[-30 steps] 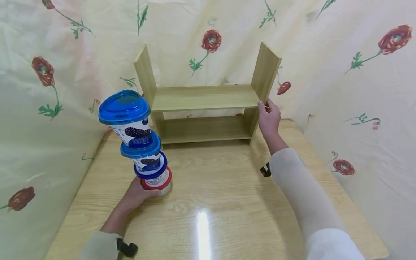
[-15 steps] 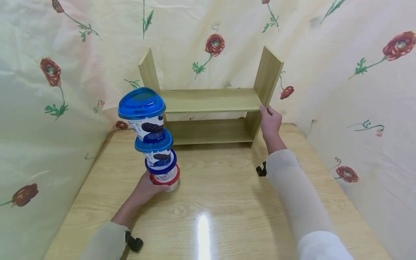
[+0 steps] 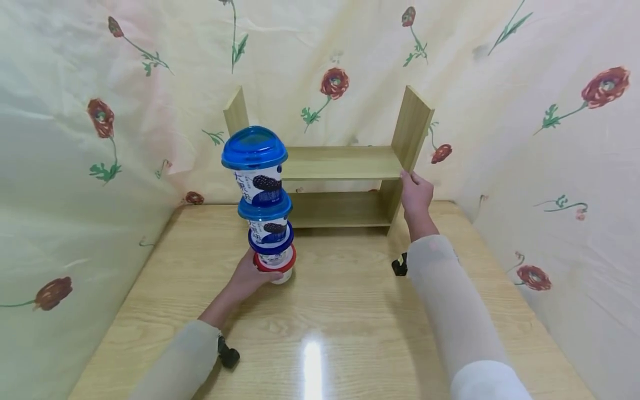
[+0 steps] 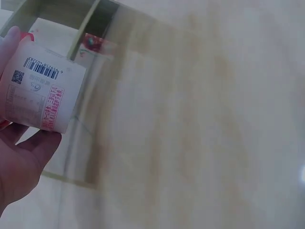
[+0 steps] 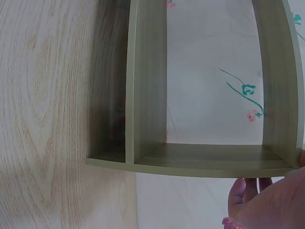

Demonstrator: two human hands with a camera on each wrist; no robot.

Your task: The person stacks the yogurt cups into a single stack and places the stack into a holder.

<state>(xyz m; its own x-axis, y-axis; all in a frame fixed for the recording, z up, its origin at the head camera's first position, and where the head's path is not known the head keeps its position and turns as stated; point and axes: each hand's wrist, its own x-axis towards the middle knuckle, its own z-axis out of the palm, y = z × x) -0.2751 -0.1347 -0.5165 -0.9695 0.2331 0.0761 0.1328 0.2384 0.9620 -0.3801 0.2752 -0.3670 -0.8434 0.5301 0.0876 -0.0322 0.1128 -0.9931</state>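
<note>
My left hand grips the lowest cup of a tall stack of plastic tubs and holds the stack up in front of the shelf's left side. The top tub has a domed blue lid and a blackberry label. Below it come a similar blue-lidded tub, a dark-blue-rimmed one and a red-rimmed cup. In the left wrist view, fingers curl round the white cup, its barcode showing. My right hand grips the right side panel of the wooden shelf at the middle board; in the right wrist view its fingers reach behind the panel.
The shelf stands at the back of a wood-grain table, and its lower board sits just above the tabletop. Flower-patterned cloth surrounds the table at the back and sides. The stack hides the shelf's left part.
My left hand has carried the stack rightward and slightly forward, so it now overlaps the shelf's left side. The right hand keeps its hold on the shelf. The head view has tilted a little.
</note>
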